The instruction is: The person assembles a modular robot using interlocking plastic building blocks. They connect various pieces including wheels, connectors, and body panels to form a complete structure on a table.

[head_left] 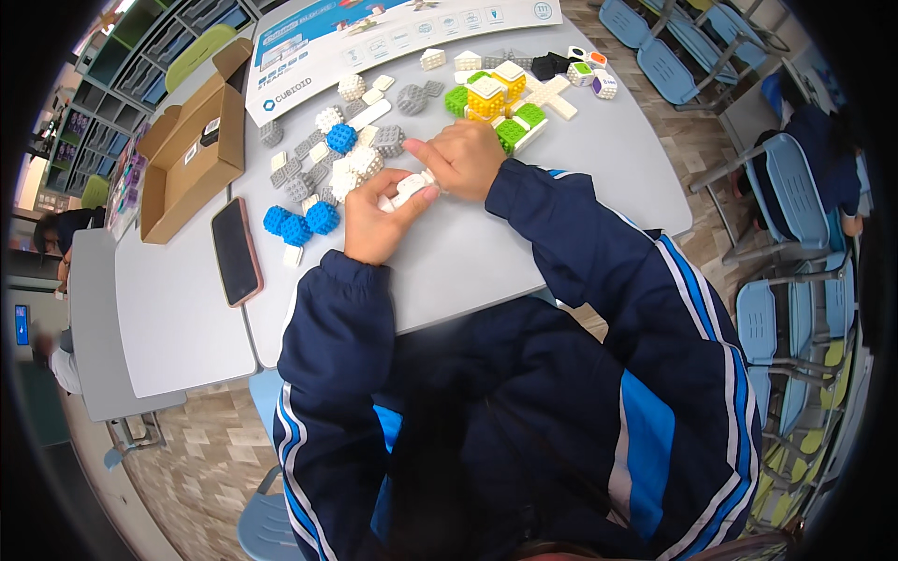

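Grey table (524, 252), open cardboard box (187, 154), blue-white sheet (374, 42)

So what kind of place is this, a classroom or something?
Probably a classroom or makerspace: grey work tables, rows of blue chairs and wall cubbies. Both hands, left hand and right hand, hold a white block piece among scattered building blocks.

Studded matt plastic blocks (341, 138), smooth grey tabletop (486, 252), brown cardboard box (187, 168), glossy phone (236, 251)
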A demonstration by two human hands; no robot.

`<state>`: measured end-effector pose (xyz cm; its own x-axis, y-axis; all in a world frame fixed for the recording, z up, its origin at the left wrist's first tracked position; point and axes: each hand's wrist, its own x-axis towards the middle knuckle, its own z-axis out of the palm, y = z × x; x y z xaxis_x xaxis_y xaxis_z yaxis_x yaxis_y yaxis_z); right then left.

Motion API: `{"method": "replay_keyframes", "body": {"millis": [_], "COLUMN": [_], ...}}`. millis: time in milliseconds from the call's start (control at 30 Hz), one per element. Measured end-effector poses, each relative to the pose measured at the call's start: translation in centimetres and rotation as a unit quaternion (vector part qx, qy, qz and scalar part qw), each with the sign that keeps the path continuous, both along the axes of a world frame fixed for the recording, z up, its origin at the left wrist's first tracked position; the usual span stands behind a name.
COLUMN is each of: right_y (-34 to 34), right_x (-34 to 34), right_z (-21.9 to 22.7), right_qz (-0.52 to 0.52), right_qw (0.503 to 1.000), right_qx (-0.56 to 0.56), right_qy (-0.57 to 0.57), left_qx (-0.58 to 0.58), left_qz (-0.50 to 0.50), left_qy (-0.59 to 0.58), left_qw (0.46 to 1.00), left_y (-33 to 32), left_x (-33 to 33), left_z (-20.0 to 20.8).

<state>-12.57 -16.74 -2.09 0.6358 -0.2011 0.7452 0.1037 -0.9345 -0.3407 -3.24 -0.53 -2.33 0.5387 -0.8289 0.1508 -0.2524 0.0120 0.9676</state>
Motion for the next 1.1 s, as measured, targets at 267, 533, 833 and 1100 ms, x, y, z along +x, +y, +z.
{"method": "replay_keyframes", "body": {"millis": [267,533,833,1100], "right_y": [-0.8,-1.3,-1.5,-0.9], "right_x": [0.5,0.5,0.5,0.7], "right_z": [-0.6,-0.9,-1.1,-0.3], "right_qz": [0.046,0.098,0.078,0.052], "right_qw": [0.998,0.98,0.984,0.99], "right_qx": [0.041,0.174,0.16,0.13], "right_qy": [-0.007,0.009,-0.009,-0.011], "left_qx": [0.032,0.034,0.037,-0.001], "left_qz": [-0.017,-0.056,0.078,0.121], "left_qy": [-0.005,0.129,-0.356,-0.477], "left_qw": [0.999,0.989,0.93,0.871], "left_y": [0.3,0.8,0.2,-0.2], "left_x": [1.0,1.5,0.9,1.7], "left_z": [0.4,1.1,1.2,0.5]}}
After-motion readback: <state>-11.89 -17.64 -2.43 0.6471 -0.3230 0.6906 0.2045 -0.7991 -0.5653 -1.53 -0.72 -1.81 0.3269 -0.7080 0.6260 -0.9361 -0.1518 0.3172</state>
